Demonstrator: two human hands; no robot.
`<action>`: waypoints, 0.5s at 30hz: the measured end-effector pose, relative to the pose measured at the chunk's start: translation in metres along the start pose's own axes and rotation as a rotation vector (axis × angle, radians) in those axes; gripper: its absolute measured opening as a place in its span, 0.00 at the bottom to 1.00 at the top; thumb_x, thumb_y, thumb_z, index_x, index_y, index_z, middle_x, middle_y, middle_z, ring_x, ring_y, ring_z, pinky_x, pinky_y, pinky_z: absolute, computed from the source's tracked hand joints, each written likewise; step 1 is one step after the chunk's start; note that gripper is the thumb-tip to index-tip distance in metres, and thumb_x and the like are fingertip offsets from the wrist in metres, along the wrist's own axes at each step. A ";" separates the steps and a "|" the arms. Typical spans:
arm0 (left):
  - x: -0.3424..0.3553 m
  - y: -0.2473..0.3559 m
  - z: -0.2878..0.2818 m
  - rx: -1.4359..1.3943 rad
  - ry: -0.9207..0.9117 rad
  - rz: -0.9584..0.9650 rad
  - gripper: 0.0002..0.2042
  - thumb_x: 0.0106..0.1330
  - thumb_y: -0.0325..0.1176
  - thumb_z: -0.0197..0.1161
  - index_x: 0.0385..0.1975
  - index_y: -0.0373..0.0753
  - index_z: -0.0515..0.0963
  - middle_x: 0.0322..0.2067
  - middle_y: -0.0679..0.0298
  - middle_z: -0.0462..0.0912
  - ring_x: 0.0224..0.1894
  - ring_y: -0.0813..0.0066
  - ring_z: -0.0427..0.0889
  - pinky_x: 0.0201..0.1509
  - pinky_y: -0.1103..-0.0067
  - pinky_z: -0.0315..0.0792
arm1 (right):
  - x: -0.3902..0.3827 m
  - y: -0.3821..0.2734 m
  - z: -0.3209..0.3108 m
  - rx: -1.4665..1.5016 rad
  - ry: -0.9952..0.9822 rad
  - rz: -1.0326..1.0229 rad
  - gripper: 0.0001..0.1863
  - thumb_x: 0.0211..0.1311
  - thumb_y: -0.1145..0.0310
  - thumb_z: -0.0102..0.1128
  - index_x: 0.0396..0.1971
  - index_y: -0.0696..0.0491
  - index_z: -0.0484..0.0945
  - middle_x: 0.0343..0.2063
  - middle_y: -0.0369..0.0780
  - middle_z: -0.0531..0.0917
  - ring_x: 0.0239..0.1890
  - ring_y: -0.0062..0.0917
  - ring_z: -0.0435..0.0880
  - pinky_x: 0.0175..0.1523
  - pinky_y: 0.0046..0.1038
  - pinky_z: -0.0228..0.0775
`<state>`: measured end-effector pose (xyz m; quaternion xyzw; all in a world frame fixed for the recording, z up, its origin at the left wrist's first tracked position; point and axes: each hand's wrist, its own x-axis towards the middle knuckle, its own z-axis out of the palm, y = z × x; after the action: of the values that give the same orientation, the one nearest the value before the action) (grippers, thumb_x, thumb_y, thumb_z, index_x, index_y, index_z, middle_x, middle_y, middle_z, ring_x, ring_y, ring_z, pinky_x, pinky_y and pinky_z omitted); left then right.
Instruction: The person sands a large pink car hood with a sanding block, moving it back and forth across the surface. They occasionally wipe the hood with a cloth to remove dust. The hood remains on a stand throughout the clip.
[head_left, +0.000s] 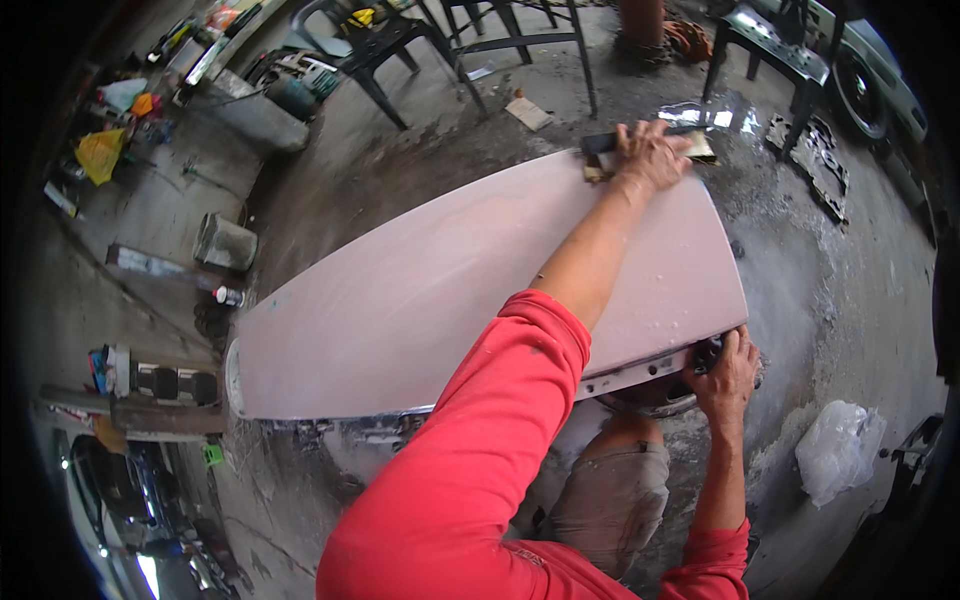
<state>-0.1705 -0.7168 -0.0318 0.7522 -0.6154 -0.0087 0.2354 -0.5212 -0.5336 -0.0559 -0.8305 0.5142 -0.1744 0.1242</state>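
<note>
A long car body panel [440, 290] with a dull pinkish, powdery surface lies flat in front of me. Across its far right end reaches my left hand [652, 158], closed over a dark sanding block [600, 152] with a worn, yellowish edge. The block rests at the panel's far edge; its underside is hidden. My right hand [725, 378] grips the panel's near right corner, fingers on the edge and thumb toward the underside. Holes show along the panel's near flange [640, 374].
Dark plastic chairs [375, 45] stand beyond the panel. A metal bucket [226, 242] sits to the left, a motorcycle [140, 500] at the lower left. A clear plastic bag [840, 450] lies on the right, with a flat metal part [815, 165] on the wet floor farther back.
</note>
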 end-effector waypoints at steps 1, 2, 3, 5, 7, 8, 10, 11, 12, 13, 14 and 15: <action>-0.018 -0.006 -0.006 -0.007 -0.015 0.123 0.22 0.71 0.61 0.72 0.64 0.70 0.89 0.76 0.64 0.77 0.81 0.61 0.69 0.85 0.52 0.52 | 0.000 -0.001 -0.001 0.021 0.017 -0.021 0.39 0.55 0.55 0.83 0.63 0.56 0.76 0.71 0.49 0.77 0.67 0.53 0.75 0.73 0.55 0.67; -0.047 -0.020 -0.018 0.014 -0.011 0.192 0.22 0.72 0.60 0.71 0.64 0.69 0.88 0.76 0.63 0.77 0.81 0.61 0.69 0.85 0.52 0.52 | 0.000 -0.002 -0.001 -0.008 0.000 0.004 0.40 0.55 0.56 0.83 0.65 0.55 0.76 0.71 0.49 0.77 0.67 0.54 0.76 0.72 0.56 0.69; -0.085 -0.045 -0.039 -0.037 0.036 0.339 0.22 0.74 0.60 0.70 0.65 0.68 0.88 0.77 0.62 0.77 0.80 0.61 0.70 0.85 0.52 0.53 | 0.000 -0.002 -0.001 -0.001 -0.007 0.006 0.40 0.55 0.56 0.83 0.65 0.55 0.76 0.72 0.49 0.77 0.66 0.54 0.76 0.72 0.55 0.69; -0.190 -0.108 -0.105 0.093 0.172 0.369 0.22 0.72 0.52 0.75 0.65 0.63 0.88 0.76 0.62 0.78 0.77 0.59 0.75 0.79 0.54 0.65 | 0.001 -0.002 0.000 0.019 -0.022 0.014 0.40 0.55 0.56 0.83 0.65 0.55 0.75 0.72 0.48 0.76 0.66 0.55 0.76 0.71 0.55 0.70; -0.332 -0.177 -0.191 0.204 0.178 0.077 0.24 0.69 0.39 0.78 0.66 0.56 0.88 0.74 0.58 0.80 0.76 0.54 0.77 0.77 0.55 0.69 | 0.000 0.001 0.003 -0.016 -0.007 -0.018 0.39 0.54 0.58 0.83 0.65 0.55 0.75 0.73 0.48 0.77 0.65 0.56 0.77 0.70 0.55 0.71; -0.402 -0.207 -0.235 0.220 0.175 -0.103 0.24 0.70 0.36 0.77 0.67 0.55 0.87 0.74 0.55 0.79 0.76 0.51 0.77 0.79 0.55 0.70 | 0.000 0.003 0.005 -0.031 -0.002 -0.019 0.40 0.54 0.59 0.83 0.64 0.55 0.75 0.73 0.48 0.77 0.65 0.56 0.77 0.70 0.55 0.71; -0.525 -0.253 -0.305 0.317 0.189 -0.721 0.26 0.71 0.37 0.76 0.69 0.54 0.86 0.72 0.51 0.80 0.74 0.48 0.78 0.79 0.56 0.70 | 0.000 0.007 0.009 -0.056 -0.019 -0.028 0.41 0.50 0.62 0.84 0.64 0.56 0.74 0.73 0.47 0.77 0.66 0.56 0.77 0.70 0.56 0.72; -0.565 -0.265 -0.326 0.401 0.252 -1.019 0.24 0.73 0.41 0.74 0.69 0.55 0.86 0.72 0.52 0.81 0.74 0.49 0.78 0.80 0.55 0.69 | 0.000 0.008 0.011 -0.064 -0.016 -0.023 0.42 0.49 0.62 0.85 0.64 0.56 0.74 0.73 0.47 0.77 0.66 0.56 0.77 0.70 0.56 0.72; -0.579 -0.275 -0.329 0.410 0.305 -1.020 0.23 0.73 0.42 0.73 0.68 0.55 0.86 0.72 0.52 0.81 0.75 0.49 0.77 0.79 0.55 0.69 | -0.001 0.010 0.013 -0.058 -0.007 -0.019 0.42 0.48 0.63 0.86 0.64 0.56 0.74 0.73 0.47 0.76 0.66 0.55 0.77 0.70 0.56 0.72; -0.582 -0.269 -0.322 0.418 0.336 -1.059 0.23 0.73 0.43 0.73 0.68 0.55 0.86 0.72 0.53 0.81 0.75 0.50 0.77 0.79 0.55 0.70 | -0.001 0.012 0.015 -0.050 0.005 -0.014 0.43 0.47 0.63 0.86 0.64 0.56 0.74 0.73 0.47 0.76 0.66 0.55 0.77 0.70 0.57 0.72; -0.564 -0.255 -0.303 0.390 0.318 -1.141 0.22 0.73 0.43 0.72 0.67 0.55 0.87 0.72 0.54 0.81 0.75 0.50 0.77 0.79 0.54 0.70 | -0.001 0.013 0.017 -0.034 0.000 -0.005 0.43 0.47 0.63 0.86 0.64 0.55 0.74 0.73 0.47 0.77 0.67 0.56 0.77 0.69 0.58 0.72; -0.526 -0.231 -0.271 0.360 0.355 -0.896 0.21 0.73 0.42 0.72 0.66 0.56 0.87 0.69 0.57 0.84 0.73 0.52 0.79 0.77 0.53 0.70 | 0.000 0.015 0.018 -0.059 -0.005 0.003 0.42 0.48 0.62 0.86 0.63 0.55 0.74 0.72 0.47 0.77 0.67 0.56 0.77 0.68 0.58 0.73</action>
<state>-0.0029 -0.1039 -0.0210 0.9606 -0.1751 0.1251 0.1761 -0.5263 -0.5395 -0.0778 -0.8335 0.5200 -0.1569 0.1014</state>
